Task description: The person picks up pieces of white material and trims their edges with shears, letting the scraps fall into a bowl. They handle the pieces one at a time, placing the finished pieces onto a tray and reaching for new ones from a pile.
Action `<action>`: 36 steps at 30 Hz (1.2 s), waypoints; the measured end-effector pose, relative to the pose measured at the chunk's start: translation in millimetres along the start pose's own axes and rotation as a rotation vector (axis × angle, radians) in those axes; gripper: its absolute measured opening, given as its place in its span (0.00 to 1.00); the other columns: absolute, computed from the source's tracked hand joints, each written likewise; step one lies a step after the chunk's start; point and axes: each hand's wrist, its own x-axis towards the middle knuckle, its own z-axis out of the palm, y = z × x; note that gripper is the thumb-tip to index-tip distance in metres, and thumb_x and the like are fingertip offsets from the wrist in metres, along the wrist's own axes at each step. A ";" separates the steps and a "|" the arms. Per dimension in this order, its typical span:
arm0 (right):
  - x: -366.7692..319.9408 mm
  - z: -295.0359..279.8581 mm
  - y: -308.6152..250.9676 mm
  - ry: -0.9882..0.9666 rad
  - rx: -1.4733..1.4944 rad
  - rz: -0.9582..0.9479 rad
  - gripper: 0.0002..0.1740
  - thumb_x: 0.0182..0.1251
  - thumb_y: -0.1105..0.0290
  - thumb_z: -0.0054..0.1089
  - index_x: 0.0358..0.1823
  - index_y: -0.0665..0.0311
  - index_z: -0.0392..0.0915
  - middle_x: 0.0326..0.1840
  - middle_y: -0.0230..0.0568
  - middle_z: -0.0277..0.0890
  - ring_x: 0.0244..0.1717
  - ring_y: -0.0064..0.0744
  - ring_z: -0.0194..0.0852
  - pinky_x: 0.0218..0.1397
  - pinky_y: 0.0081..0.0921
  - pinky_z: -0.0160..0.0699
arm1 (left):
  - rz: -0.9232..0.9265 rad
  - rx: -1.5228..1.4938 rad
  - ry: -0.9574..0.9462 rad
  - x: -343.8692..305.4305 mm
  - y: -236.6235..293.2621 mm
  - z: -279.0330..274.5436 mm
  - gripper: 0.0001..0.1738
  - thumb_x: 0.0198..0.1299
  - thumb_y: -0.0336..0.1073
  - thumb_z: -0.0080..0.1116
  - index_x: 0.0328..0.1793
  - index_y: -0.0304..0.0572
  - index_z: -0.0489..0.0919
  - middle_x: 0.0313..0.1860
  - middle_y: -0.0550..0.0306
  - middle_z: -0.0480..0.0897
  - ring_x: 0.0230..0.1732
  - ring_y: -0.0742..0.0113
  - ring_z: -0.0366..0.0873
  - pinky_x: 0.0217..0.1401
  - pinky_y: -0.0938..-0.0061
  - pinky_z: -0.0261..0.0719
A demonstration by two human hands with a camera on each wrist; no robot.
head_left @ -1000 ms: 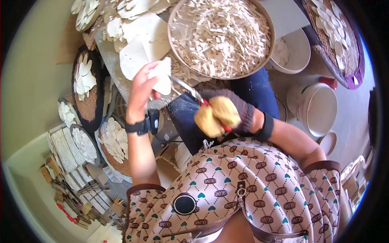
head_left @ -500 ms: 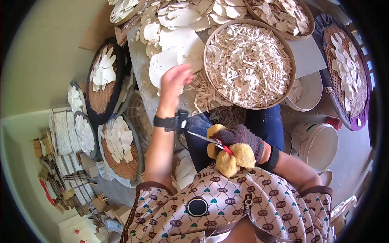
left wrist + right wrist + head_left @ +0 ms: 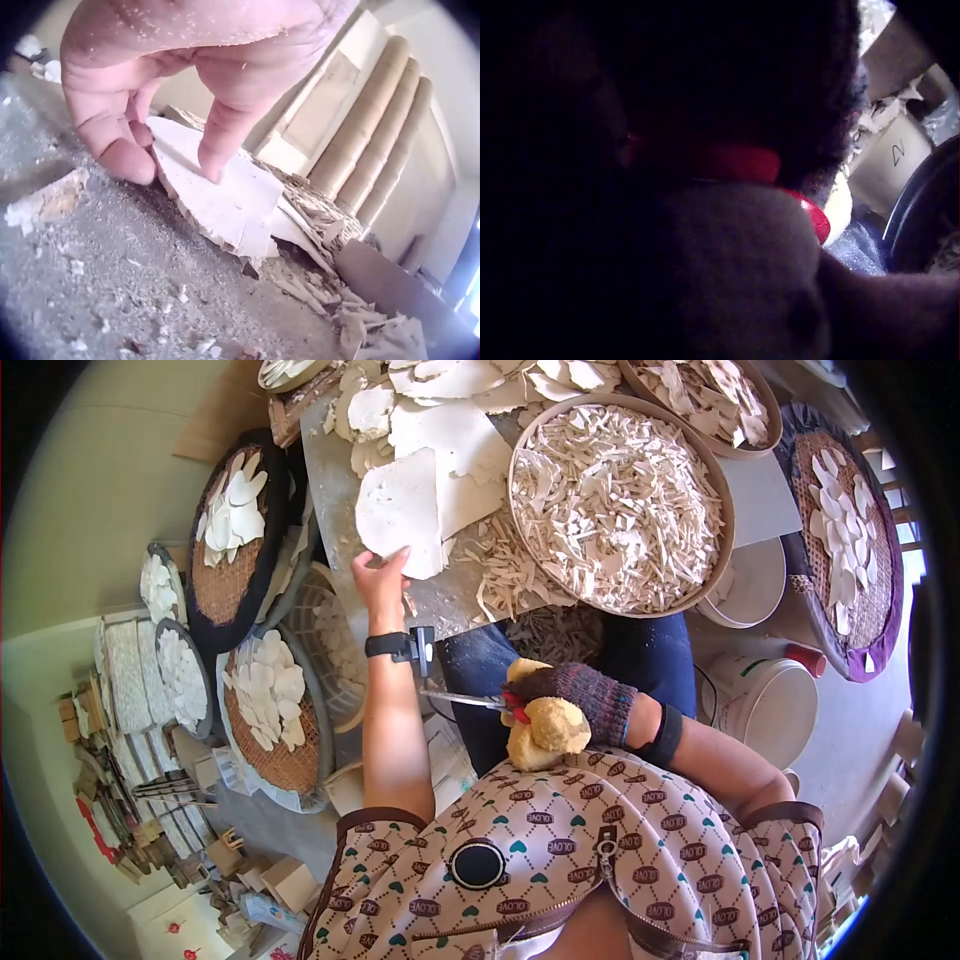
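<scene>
My bare left hand [image 3: 382,588] pinches the near edge of a flat white sheet [image 3: 398,508] on the grey table. In the left wrist view, the thumb lies on top of the sheet [image 3: 217,191] and the other fingers are at its rough edge. My right hand [image 3: 590,698], in a dark knitted fingerless glove, holds scissors [image 3: 465,700] in front of my lap. Their blades point left, away from the sheet. Thick yellow padding [image 3: 556,726] covers the fingers around the red handles [image 3: 720,161]. The right wrist view is mostly dark.
A round tray [image 3: 728,510] heaped with white strips stands on the table, beside loose strips [image 3: 510,572]. More white sheets [image 3: 450,435] lie behind. Woven trays of white slices [image 3: 268,690] stand at left, another [image 3: 842,540] at right, with white buckets [image 3: 780,710] below.
One second ago my left hand held a small white piece by the scissors. It then moved emptied over the table, and now grips a larger sheet. The scissors stay near my lap.
</scene>
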 end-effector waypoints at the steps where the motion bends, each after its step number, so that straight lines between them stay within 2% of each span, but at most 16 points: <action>1: -0.6 6.0 6.3 0.014 0.163 0.086 0.24 0.53 0.61 0.63 0.52 0.61 0.73 0.46 0.48 0.76 0.48 0.45 0.76 0.50 0.33 0.75 | -0.030 -0.110 0.013 -0.3 0.6 -2.3 0.20 0.51 0.32 0.67 0.47 0.30 0.73 0.40 0.50 0.79 0.33 0.68 0.80 0.32 0.76 0.79; 4: -0.2 11.6 1.4 0.038 0.318 0.195 0.21 0.54 0.61 0.62 0.48 0.62 0.73 0.43 0.47 0.76 0.46 0.47 0.76 0.49 0.33 0.75 | -0.027 -0.367 -0.246 -4.0 7.7 -22.4 0.13 0.55 0.27 0.61 0.46 0.31 0.74 0.45 0.52 0.79 0.42 0.65 0.79 0.43 0.72 0.80; 5: -0.9 -0.2 -9.4 0.032 0.142 0.129 0.20 0.54 0.62 0.62 0.47 0.62 0.73 0.42 0.47 0.76 0.45 0.47 0.76 0.49 0.34 0.75 | -0.015 -0.424 -0.238 -9.7 12.6 -28.2 0.11 0.57 0.24 0.57 0.47 0.31 0.75 0.47 0.53 0.78 0.47 0.64 0.78 0.49 0.72 0.78; 6: 0.0 -8.9 -18.6 0.026 -0.035 0.062 0.19 0.54 0.62 0.61 0.46 0.63 0.73 0.41 0.47 0.75 0.45 0.47 0.76 0.48 0.34 0.75 | 0.051 -0.397 -0.189 -20.2 23.1 -31.6 0.11 0.57 0.26 0.58 0.46 0.32 0.75 0.43 0.55 0.78 0.42 0.70 0.77 0.44 0.75 0.76; 8: -1.8 -11.6 -20.7 0.104 -0.033 -0.007 0.13 0.55 0.66 0.59 0.40 0.65 0.74 0.37 0.47 0.76 0.41 0.46 0.76 0.44 0.35 0.75 | 0.314 -0.336 -0.153 -28.1 20.8 -44.1 0.12 0.60 0.27 0.56 0.49 0.33 0.72 0.45 0.54 0.78 0.46 0.71 0.75 0.50 0.75 0.73; 10: 1.5 -21.9 -20.3 0.089 -0.049 -0.093 0.10 0.55 0.68 0.58 0.36 0.66 0.75 0.34 0.46 0.76 0.37 0.44 0.76 0.42 0.36 0.75 | 0.333 -0.386 -0.148 -62.2 39.6 -51.0 0.14 0.62 0.29 0.53 0.53 0.34 0.69 0.48 0.54 0.77 0.48 0.71 0.73 0.52 0.74 0.70; 13: 3.9 -12.4 3.2 0.337 0.557 -0.069 0.08 0.62 0.71 0.52 0.28 0.66 0.76 0.28 0.41 0.75 0.30 0.34 0.74 0.36 0.28 0.74 | 0.113 -0.545 -0.297 -102.8 45.5 -61.9 0.20 0.62 0.27 0.51 0.60 0.34 0.65 0.54 0.51 0.75 0.54 0.65 0.73 0.57 0.70 0.71; 16: 11.7 -19.6 23.8 0.463 0.987 0.122 0.07 0.63 0.69 0.54 0.36 0.65 0.77 0.34 0.36 0.78 0.34 0.28 0.75 0.40 0.26 0.75 | -0.022 -0.616 -0.384 -138.5 45.5 -58.5 0.28 0.59 0.23 0.51 0.66 0.35 0.61 0.59 0.49 0.71 0.59 0.60 0.71 0.62 0.66 0.69; 19: 11.4 -9.7 39.0 0.491 0.608 0.202 0.14 0.59 0.64 0.61 0.45 0.60 0.78 0.39 0.34 0.78 0.40 0.28 0.76 0.47 0.26 0.75 | -0.045 -0.565 -0.350 -163.7 38.2 -48.1 0.33 0.56 0.19 0.53 0.68 0.36 0.56 0.61 0.48 0.69 0.59 0.60 0.70 0.63 0.65 0.69; 21: 18.1 -7.7 56.4 0.485 0.230 0.175 0.18 0.54 0.61 0.65 0.46 0.58 0.77 0.41 0.36 0.78 0.43 0.34 0.76 0.51 0.28 0.73 | -0.036 -0.536 -0.394 -172.2 33.7 -44.3 0.32 0.56 0.19 0.54 0.67 0.36 0.57 0.60 0.48 0.69 0.59 0.61 0.70 0.62 0.66 0.69; 22: 27.2 -7.3 64.7 0.549 -0.130 0.041 0.19 0.52 0.61 0.66 0.46 0.57 0.77 0.41 0.37 0.78 0.44 0.36 0.76 0.52 0.30 0.73 | -0.027 -0.519 -0.409 -176.8 32.9 -43.2 0.32 0.56 0.19 0.54 0.67 0.36 0.58 0.60 0.48 0.69 0.60 0.62 0.70 0.62 0.67 0.69; 25: 23.6 -9.3 63.9 0.580 0.074 -0.013 0.22 0.47 0.64 0.68 0.46 0.58 0.77 0.42 0.40 0.78 0.45 0.39 0.76 0.50 0.30 0.73 | -0.017 -0.468 -0.469 -178.7 39.7 -43.4 0.30 0.56 0.19 0.54 0.66 0.34 0.59 0.60 0.48 0.70 0.59 0.65 0.70 0.61 0.70 0.69; 29: 9.9 -19.8 41.4 0.504 0.497 0.000 0.13 0.60 0.67 0.57 0.45 0.62 0.77 0.41 0.42 0.78 0.42 0.37 0.76 0.48 0.28 0.73 | 0.070 -0.400 -0.500 -158.1 47.2 -45.4 0.34 0.57 0.20 0.52 0.70 0.32 0.55 0.63 0.47 0.68 0.61 0.65 0.69 0.62 0.72 0.68; 31: 4.3 -27.9 25.2 0.449 0.442 -0.013 0.12 0.63 0.67 0.54 0.45 0.63 0.76 0.41 0.42 0.78 0.42 0.37 0.76 0.48 0.28 0.73 | 0.110 -0.382 -0.448 -144.8 49.6 -44.3 0.38 0.56 0.20 0.53 0.73 0.33 0.51 0.67 0.45 0.63 0.64 0.63 0.65 0.66 0.70 0.65; 33: 0.6 -34.3 20.2 0.411 -0.079 -0.064 0.11 0.63 0.67 0.54 0.44 0.63 0.76 0.41 0.42 0.78 0.42 0.37 0.76 0.48 0.28 0.73 | 0.125 -0.323 -0.477 -132.3 53.7 -42.7 0.37 0.57 0.22 0.53 0.73 0.32 0.52 0.68 0.46 0.63 0.65 0.62 0.64 0.67 0.70 0.63; 36: -4.4 -37.5 5.5 0.370 0.287 0.034 0.09 0.63 0.67 0.54 0.41 0.64 0.76 0.40 0.42 0.79 0.40 0.39 0.76 0.46 0.28 0.73 | 0.128 -0.256 -0.543 -117.5 60.5 -38.9 0.37 0.56 0.23 0.53 0.73 0.32 0.53 0.68 0.48 0.63 0.66 0.61 0.63 0.68 0.70 0.62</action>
